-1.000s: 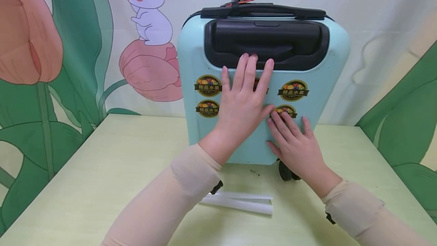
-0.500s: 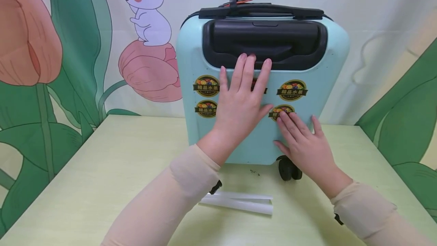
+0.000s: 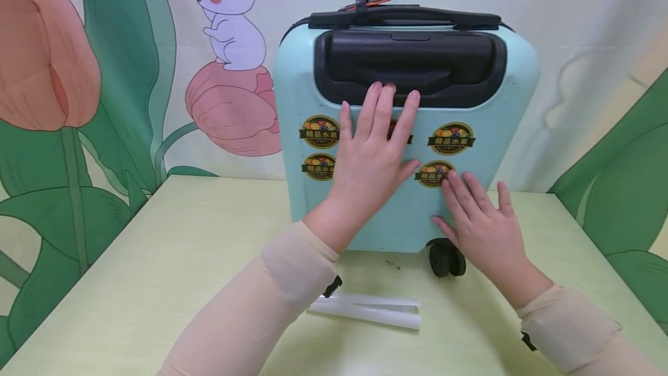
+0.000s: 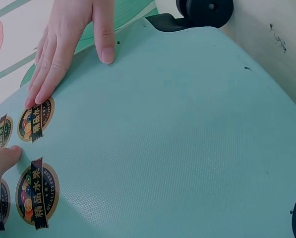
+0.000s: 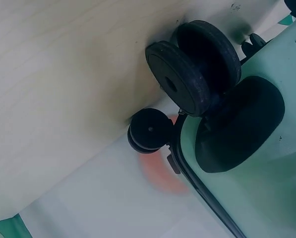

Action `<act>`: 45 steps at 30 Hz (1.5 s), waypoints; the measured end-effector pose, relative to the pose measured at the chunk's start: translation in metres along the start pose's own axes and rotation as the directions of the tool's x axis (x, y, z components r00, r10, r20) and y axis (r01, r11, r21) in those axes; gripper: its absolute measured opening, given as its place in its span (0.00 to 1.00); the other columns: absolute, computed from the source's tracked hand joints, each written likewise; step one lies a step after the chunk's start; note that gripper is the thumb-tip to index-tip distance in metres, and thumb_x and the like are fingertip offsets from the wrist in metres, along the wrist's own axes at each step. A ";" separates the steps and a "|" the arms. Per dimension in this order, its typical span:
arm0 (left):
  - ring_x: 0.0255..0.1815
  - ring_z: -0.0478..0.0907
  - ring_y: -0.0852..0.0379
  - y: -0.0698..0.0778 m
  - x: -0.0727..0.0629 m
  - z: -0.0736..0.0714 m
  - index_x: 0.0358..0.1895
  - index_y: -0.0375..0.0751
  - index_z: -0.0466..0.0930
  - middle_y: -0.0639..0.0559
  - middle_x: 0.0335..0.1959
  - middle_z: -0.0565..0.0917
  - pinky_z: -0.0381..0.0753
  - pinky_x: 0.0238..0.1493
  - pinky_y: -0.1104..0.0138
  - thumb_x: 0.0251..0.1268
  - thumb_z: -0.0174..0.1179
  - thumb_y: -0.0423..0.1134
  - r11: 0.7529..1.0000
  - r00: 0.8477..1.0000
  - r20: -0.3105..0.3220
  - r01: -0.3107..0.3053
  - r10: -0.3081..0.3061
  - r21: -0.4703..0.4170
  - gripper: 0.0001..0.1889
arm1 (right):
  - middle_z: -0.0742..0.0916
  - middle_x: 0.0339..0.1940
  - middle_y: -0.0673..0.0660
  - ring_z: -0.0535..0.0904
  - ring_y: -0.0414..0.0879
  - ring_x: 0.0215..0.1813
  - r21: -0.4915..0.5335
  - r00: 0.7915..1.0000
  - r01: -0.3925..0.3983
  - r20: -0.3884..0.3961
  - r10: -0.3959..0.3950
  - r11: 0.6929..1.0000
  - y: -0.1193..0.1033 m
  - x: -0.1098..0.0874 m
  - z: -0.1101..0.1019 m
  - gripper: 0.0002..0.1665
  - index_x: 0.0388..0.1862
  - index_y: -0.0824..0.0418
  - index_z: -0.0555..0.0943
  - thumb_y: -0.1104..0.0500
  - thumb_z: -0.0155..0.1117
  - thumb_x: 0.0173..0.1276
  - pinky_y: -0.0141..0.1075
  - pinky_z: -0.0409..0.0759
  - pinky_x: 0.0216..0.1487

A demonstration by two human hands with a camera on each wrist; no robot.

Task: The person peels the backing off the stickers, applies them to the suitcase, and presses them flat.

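Note:
A light teal suitcase (image 3: 386, 231) stands upright, its black recessed handle panel (image 3: 407, 54) facing me. Round fruit stickers with a dark banner cling to its front. My left hand (image 3: 367, 161) lies spread on the shell, fingertips at the panel's lower edge, mostly hiding a middle sticker. Lower right, my right hand (image 3: 485, 231) rests its straight fingertips at the right edge of a sticker (image 3: 432, 174). From the left wrist, that right hand (image 4: 71, 34) shows with extended fingers beside the sticker (image 4: 36, 119). The right wrist view holds black wheels (image 5: 207, 64) and no hand.
White rolled sheets (image 3: 370, 311) lie on the pale table (image 3: 209, 283) before the suitcase. A black double caster (image 3: 446, 258) supports its right corner. Behind hangs a curtain (image 3: 584, 45) printed with flowers and a rabbit.
My right hand has slid rightward across the lower right sticker, uncovering more of it and the caster below. My left hand keeps its place on the suitcase.

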State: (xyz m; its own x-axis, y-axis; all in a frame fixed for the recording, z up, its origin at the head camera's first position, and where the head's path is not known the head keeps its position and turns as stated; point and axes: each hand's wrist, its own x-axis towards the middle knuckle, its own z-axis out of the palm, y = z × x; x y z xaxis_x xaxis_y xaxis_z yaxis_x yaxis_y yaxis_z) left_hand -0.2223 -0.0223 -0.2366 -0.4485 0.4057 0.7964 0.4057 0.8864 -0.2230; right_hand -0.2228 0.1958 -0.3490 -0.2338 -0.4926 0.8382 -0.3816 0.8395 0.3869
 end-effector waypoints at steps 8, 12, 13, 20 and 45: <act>0.72 0.46 0.44 0.001 0.001 -0.001 0.71 0.45 0.55 0.39 0.68 0.58 0.43 0.67 0.44 0.51 0.62 0.62 1.000 1.000 -0.007 0.002 -0.002 -0.003 0.47 | 0.64 0.72 0.47 0.54 0.43 0.73 -0.008 1.000 0.006 0.008 -0.006 1.000 0.003 0.000 -0.005 0.34 0.67 0.58 0.69 0.39 0.39 0.73 0.50 0.45 0.69; 0.72 0.47 0.44 0.002 0.001 0.000 0.71 0.45 0.55 0.39 0.68 0.59 0.44 0.67 0.44 0.51 0.62 0.62 1.000 1.000 -0.007 0.007 -0.007 0.008 0.46 | 0.68 0.70 0.50 0.57 0.47 0.72 0.003 1.000 0.009 0.022 -0.009 1.000 0.003 -0.002 -0.008 0.32 0.67 0.60 0.69 0.42 0.39 0.73 0.54 0.49 0.67; 0.72 0.47 0.44 0.002 0.000 0.000 0.71 0.45 0.56 0.39 0.68 0.59 0.44 0.67 0.44 0.51 0.62 0.62 1.000 1.000 -0.008 0.009 -0.009 0.010 0.47 | 0.69 0.69 0.51 0.59 0.48 0.71 0.010 1.000 0.016 0.023 -0.016 1.000 0.003 -0.003 -0.008 0.32 0.66 0.61 0.69 0.43 0.39 0.74 0.55 0.50 0.66; 0.72 0.47 0.44 0.002 0.000 0.002 0.71 0.45 0.56 0.39 0.68 0.59 0.43 0.67 0.43 0.50 0.64 0.61 1.000 1.000 -0.018 0.013 -0.013 -0.010 0.46 | 0.73 0.65 0.56 0.66 0.54 0.66 0.025 0.999 0.046 0.018 -0.047 0.999 0.002 -0.006 -0.012 0.28 0.63 0.65 0.71 0.51 0.42 0.73 0.59 0.56 0.62; 0.72 0.44 0.44 -0.002 0.002 0.004 0.71 0.44 0.56 0.39 0.68 0.58 0.39 0.68 0.45 0.49 0.67 0.58 0.994 1.000 -0.012 0.013 -0.014 -0.107 0.47 | 0.67 0.70 0.59 0.61 0.54 0.69 0.099 0.984 0.138 0.098 -0.148 0.985 -0.018 0.027 0.002 0.32 0.68 0.66 0.64 0.47 0.39 0.75 0.61 0.58 0.60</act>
State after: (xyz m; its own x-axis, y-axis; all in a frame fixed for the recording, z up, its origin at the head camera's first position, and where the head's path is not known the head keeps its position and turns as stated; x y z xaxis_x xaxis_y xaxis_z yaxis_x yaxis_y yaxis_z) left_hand -0.2274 -0.0224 -0.2373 -0.4450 0.3902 0.8060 0.4823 0.8628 -0.1514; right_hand -0.2235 0.1673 -0.3343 -0.2617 -0.6312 0.7301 -0.4969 0.7367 0.4587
